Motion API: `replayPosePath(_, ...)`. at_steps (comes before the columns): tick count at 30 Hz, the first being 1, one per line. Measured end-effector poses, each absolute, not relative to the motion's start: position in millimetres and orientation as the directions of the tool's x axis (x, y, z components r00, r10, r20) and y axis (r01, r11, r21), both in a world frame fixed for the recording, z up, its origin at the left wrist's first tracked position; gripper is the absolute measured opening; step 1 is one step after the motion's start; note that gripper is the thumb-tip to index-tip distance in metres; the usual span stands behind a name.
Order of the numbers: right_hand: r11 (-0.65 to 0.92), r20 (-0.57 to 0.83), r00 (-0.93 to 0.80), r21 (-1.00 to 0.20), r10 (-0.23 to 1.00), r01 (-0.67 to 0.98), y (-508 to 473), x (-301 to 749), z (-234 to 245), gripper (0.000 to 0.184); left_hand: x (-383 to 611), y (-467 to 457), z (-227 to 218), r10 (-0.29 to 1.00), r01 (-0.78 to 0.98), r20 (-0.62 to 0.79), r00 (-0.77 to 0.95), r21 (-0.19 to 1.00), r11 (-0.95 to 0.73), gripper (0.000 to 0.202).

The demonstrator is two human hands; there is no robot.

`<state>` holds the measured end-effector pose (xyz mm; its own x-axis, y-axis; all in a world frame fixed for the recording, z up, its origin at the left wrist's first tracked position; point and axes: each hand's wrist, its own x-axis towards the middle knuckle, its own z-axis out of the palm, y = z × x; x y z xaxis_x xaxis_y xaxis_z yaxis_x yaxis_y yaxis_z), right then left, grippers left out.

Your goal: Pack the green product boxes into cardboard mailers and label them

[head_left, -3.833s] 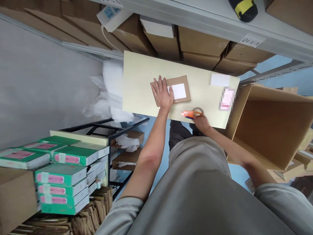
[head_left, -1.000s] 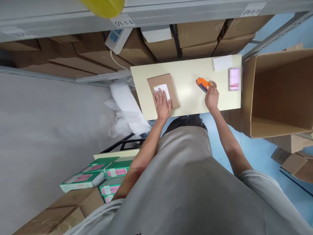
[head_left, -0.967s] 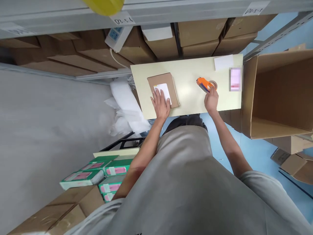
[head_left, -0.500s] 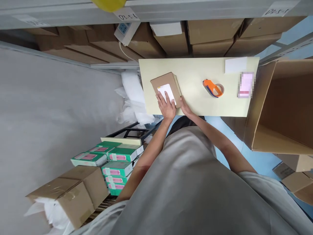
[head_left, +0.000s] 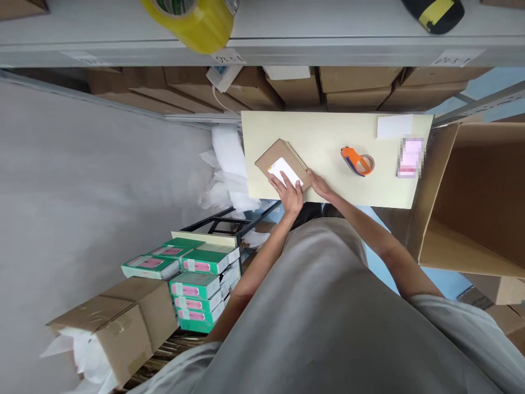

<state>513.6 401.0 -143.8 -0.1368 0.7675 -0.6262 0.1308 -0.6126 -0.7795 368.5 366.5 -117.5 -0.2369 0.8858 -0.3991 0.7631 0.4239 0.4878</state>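
Observation:
A small flat cardboard box (head_left: 274, 155) lies askew near the left end of the cream tabletop (head_left: 324, 131). On its upper face is a white label (head_left: 284, 167). My left hand (head_left: 290, 196) rests flat over the lower part of the label, fingers spread. At the box's right-hand corner, my right hand (head_left: 320, 184) grips the edge, its fingertips partly hidden. An orange tape dispenser (head_left: 357, 161) with a roll of tape lies to the right, apart from both hands.
A white slip (head_left: 394, 126) and a blurred pink item (head_left: 410, 157) lie at the table's right end. Beside it stands a large open carton (head_left: 471, 208). Green boxes (head_left: 194, 287) are stacked at lower left. A shelf above holds yellow tape (head_left: 197, 24).
The cardboard box has turned a little clockwise under my hands, and both hands have moved with it. The camera view has tilted up, showing more of the shelf.

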Motion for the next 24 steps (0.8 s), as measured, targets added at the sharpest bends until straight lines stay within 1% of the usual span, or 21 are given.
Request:
replayPosePath(3,-0.599,-0.627,-0.126,-0.775,0.769,0.201,400.4,533.3,-138.2,0.083,377.2,358.8,-114.3,0.853,0.726,-0.482,-0.203,0.510,0.461,0.097)
replayPosePath(7,-0.553,-0.599,-0.043,-0.763,0.800,0.333,380.1,571.4,-122.0,0.078,383.3,359.1,-102.5,0.767,0.715,-0.630,-0.117,0.482,0.505,0.107)
replayPosePath(9,-0.497,-0.540,0.038,-0.742,0.841,0.450,371.9,595.5,-114.2,0.073,380.0,368.5,-95.1,0.735,0.708,-0.676,-0.053,0.493,0.505,0.104)
replayPosePath(10,-0.477,-0.500,0.108,-0.708,0.859,0.520,370.0,607.9,-111.2,0.069,377.4,375.8,-91.5,0.728,0.702,-0.686,-0.017,0.510,0.497,0.099)
replayPosePath(12,-0.481,-0.433,0.249,-0.588,0.866,0.650,371.0,630.5,-107.7,0.060,372.8,394.6,-84.3,0.732,0.696,-0.679,0.055,0.551,0.459,0.087)
replayPosePath(13,-0.496,-0.425,0.295,-0.515,0.856,0.699,373.6,639.5,-107.0,0.055,371.8,405.4,-80.7,0.744,0.701,-0.663,0.086,0.571,0.428,0.081)
replayPosePath(15,-0.506,-0.456,0.315,-0.392,0.832,0.768,380.8,651.2,-106.6,0.044,373.9,427.1,-73.4,0.785,0.722,-0.606,0.132,0.601,0.343,0.066)
replayPosePath(17,-0.471,-0.494,0.275,-0.332,0.825,0.817,388.0,654.7,-104.1,0.038,381.6,445.5,-65.1,0.831,0.739,-0.530,0.168,0.626,0.250,0.056)
replayPosePath(19,-0.431,-0.499,0.238,-0.317,0.833,0.845,393.1,652.9,-95.8,0.040,393.7,457.8,-54.9,0.849,0.734,-0.490,0.196,0.647,0.204,0.052)
replayPosePath(21,-0.395,-0.471,0.214,-0.329,0.856,0.858,396.9,649.6,-78.6,0.041,408.3,464.1,-41.2,0.830,0.698,-0.504,0.240,0.684,0.214,0.051)
replayPosePath(23,-0.327,-0.392,0.175,-0.366,0.903,0.871,403.8,647.7,-51.3,0.040,424.0,467.4,-22.6,0.807,0.621,-0.496,0.321,0.754,0.216,0.049)
replayPosePath(24,-0.276,-0.328,0.146,-0.394,0.933,0.877,410.4,647.5,-34.0,0.041,431.8,469.5,-11.3,0.819,0.561,-0.442,0.366,0.807,0.185,0.048)
